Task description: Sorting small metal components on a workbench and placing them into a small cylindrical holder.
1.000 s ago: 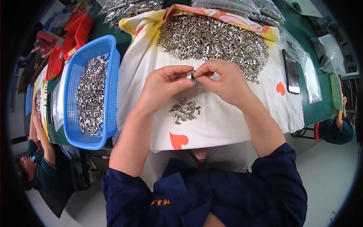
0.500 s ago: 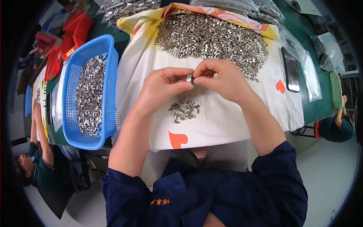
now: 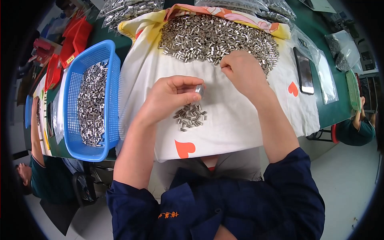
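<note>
Between the thumb and fingers of my left hand (image 3: 170, 96) is a short, round silvery metal piece (image 3: 199, 90), ring-like in shape. Below it, on the white cloth (image 3: 228, 136), lies a small heap of little metal tubes (image 3: 190, 118). My right hand (image 3: 245, 74) is closed, its fingertips pinched together at the near edge of a large pile of similar metal tubes (image 3: 216, 38). Whatever those fingertips may hold is too small or hidden to make out.
A blue plastic basket (image 3: 113, 72) with many metal tubes stands at left, near red bins (image 3: 76, 40). A phone (image 3: 304, 74) and clear plastic bags (image 3: 328, 80) lie at right. Filled bags (image 3: 132, 8) line the back. Other people sit at both sides.
My right hand has left the metal piece and moved up and right to the large pile. My left hand keeps its hold on the piece. The view has shifted slightly.
</note>
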Tool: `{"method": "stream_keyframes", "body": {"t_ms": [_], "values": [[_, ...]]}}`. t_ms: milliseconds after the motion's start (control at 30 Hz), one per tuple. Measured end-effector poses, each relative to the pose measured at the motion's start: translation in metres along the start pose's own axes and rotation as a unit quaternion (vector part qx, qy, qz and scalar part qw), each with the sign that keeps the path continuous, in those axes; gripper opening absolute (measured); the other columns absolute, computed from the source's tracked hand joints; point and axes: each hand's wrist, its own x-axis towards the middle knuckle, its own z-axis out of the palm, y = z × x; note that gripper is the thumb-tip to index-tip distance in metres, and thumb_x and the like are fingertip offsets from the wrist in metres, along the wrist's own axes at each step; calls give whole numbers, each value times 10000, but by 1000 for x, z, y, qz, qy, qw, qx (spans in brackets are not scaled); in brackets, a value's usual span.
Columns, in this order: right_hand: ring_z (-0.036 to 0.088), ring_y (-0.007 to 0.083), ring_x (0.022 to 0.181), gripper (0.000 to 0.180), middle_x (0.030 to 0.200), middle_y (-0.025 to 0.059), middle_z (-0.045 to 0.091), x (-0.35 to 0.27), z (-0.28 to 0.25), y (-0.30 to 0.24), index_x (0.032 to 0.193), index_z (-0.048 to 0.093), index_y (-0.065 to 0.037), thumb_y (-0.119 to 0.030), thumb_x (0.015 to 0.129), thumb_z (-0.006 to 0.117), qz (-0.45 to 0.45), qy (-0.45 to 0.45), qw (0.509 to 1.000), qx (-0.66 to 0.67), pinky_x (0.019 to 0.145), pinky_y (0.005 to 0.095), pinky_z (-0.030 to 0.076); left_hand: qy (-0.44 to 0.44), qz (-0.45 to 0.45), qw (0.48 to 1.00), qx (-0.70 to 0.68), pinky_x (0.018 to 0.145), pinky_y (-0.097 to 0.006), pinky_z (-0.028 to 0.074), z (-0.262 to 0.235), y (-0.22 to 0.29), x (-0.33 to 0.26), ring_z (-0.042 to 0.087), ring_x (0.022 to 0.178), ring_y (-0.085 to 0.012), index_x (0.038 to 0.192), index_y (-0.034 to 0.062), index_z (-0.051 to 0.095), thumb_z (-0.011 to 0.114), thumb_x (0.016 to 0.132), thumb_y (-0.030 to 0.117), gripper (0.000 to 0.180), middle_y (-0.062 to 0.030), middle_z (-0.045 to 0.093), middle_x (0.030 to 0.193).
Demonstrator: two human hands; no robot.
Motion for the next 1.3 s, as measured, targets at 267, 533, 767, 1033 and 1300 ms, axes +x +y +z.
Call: {"method": "stream_keyframes", "body": {"t_ms": [267,533,767,1033,1300], "values": [[582,198,700,96,767,95,609,-4,-16,-35,787,615,-22,-69,725,559,56,-92,951,290,640,284,464,49,28,997,-46,772,-235,463,-2,-1,2,574,842,-114,1073,-27,542,608,746,-19,333,-74,607,946],[593,170,679,96,758,80,619,-10,-5,-43,782,608,-17,-48,697,576,15,-27,946,324,617,261,467,46,48,995,-74,758,-223,463,-3,-4,4,577,828,-108,1071,-29,544,616,750,-5,330,-76,610,920],[600,204,653,86,743,85,619,-12,8,-42,768,608,-23,-70,697,597,-74,83,976,188,589,269,474,73,43,996,-31,741,-216,468,-1,-4,5,583,811,-112,1071,-42,541,613,759,4,324,-89,614,910],[572,102,630,116,678,50,613,-4,-4,-34,807,610,-25,-85,709,612,52,-101,920,375,578,243,449,47,17,998,-23,725,-208,471,-1,0,0,584,801,-107,1057,-43,552,627,743,-2,326,-79,613,913],[546,243,732,101,751,92,578,6,1,3,805,625,-74,-95,712,590,34,98,983,153,668,331,438,-14,-15,1000,13,775,-240,471,0,2,-2,583,841,-113,1034,-25,567,636,709,-41,333,-69,613,947]]}}
